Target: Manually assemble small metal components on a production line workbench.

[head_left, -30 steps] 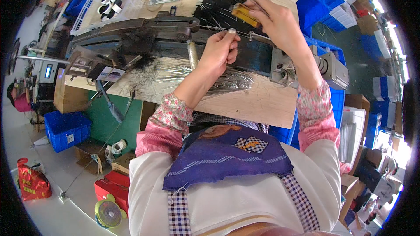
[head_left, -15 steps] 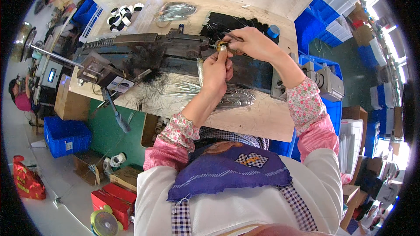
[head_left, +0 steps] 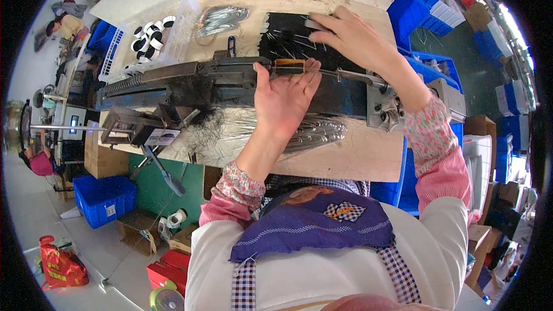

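My left hand (head_left: pixel 283 101) lies open against the long dark metal machine (head_left: pixel 230 83), palm up, with its thumb raised and fingers stretched to the right. Just above its fingers a yellowish block (head_left: pixel 290 67) sits in the machine, in line with a metal rod (head_left: pixel 354 76) on the right. Over a sheet of black bristles (head_left: pixel 282 31) with thin pale wires scattered on it, my right hand (head_left: pixel 357 37) is curled. A small flat greyish piece shows between its thumb and forefinger; its kind is unclear.
Behind the machine stand a clear plastic basket (head_left: pixel 187 17) with several black-and-white rolls (head_left: pixel 151 37) and a pile of wires (head_left: pixel 224 20). More wires (head_left: pixel 317 132) lie in front. Blue crates (head_left: pixel 435 69) flank the table's right side. A metal stand (head_left: pixel 135 124) juts out at left.
My hands have separated. The right has moved from the block to over the black bristles. The left has opened out beside the machine, and the block now sits in the machine beside the rod.
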`<act>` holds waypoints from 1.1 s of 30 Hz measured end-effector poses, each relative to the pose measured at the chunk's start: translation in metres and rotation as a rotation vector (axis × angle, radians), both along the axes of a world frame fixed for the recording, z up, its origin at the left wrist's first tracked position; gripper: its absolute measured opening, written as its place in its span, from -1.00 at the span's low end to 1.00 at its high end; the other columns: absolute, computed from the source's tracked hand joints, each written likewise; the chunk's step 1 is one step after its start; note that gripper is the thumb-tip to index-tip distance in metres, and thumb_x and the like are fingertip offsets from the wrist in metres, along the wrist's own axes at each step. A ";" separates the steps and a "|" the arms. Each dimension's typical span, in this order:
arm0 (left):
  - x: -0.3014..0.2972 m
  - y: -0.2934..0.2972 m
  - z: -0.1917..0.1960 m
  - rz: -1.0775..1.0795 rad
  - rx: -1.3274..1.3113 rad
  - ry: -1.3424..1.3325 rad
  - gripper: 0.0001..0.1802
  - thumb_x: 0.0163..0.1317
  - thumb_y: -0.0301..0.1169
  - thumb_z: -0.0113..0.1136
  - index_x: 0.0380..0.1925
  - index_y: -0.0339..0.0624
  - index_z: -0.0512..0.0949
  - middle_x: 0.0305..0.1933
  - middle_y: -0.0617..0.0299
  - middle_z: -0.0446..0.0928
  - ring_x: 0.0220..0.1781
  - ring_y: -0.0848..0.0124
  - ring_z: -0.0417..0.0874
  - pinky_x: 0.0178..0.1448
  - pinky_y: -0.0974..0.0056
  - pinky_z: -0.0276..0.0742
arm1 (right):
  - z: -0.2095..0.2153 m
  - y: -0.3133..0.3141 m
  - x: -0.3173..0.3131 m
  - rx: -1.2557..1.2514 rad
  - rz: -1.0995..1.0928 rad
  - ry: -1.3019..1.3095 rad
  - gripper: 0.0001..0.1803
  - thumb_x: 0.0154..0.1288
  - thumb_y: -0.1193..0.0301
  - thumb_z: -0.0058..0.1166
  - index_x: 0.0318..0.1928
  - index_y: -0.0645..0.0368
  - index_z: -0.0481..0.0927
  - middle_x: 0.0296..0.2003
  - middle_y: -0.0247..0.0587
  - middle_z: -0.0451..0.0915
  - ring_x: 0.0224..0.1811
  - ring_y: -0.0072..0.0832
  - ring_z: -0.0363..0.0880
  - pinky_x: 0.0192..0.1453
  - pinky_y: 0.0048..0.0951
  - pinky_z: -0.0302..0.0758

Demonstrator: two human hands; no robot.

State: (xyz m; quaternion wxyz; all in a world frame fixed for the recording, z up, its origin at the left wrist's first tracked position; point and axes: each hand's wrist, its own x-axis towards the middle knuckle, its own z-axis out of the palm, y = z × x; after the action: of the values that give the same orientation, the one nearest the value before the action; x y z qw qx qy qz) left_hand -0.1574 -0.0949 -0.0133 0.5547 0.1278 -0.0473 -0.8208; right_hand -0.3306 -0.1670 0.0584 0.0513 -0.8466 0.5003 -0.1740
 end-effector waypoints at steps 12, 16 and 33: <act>0.011 0.019 0.000 0.079 -0.066 -0.082 -0.18 0.36 0.22 -0.27 0.26 -0.35 0.15 0.32 0.01 0.22 0.41 0.19 0.19 0.52 0.14 0.04 | -0.019 0.016 0.025 0.109 0.164 -0.374 -0.86 0.08 0.51 0.17 -0.29 0.13 0.68 -0.44 -0.17 0.54 -0.32 -0.22 0.57 -0.21 -0.31 0.48; 0.011 0.016 -0.002 0.081 -0.068 -0.090 -0.22 0.37 0.19 -0.25 0.26 -0.32 0.16 0.29 0.01 0.24 0.41 0.20 0.20 0.52 0.14 0.06 | -0.020 0.016 0.034 0.038 0.233 -0.297 -0.84 0.09 0.52 0.17 -0.27 0.14 0.67 -0.45 -0.22 0.51 -0.34 -0.26 0.53 -0.15 -0.32 0.40; 0.012 0.017 0.003 0.087 -0.050 -0.061 -0.27 0.39 0.14 -0.28 0.11 -0.43 0.28 0.22 -0.10 0.33 0.34 0.06 0.29 0.48 0.03 0.12 | -0.015 0.043 0.032 -0.271 0.353 -0.161 -0.90 0.05 0.47 0.18 -0.35 0.10 0.65 -0.49 -0.36 0.48 -0.34 -0.40 0.52 -0.07 -0.35 0.30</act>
State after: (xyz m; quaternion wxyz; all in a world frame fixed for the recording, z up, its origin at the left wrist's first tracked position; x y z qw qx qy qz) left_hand -0.1452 -0.0783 -0.0105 0.5910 0.1408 -0.0792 -0.7903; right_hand -0.2985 -0.1241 0.0435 0.0067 -0.9035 0.3109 -0.2948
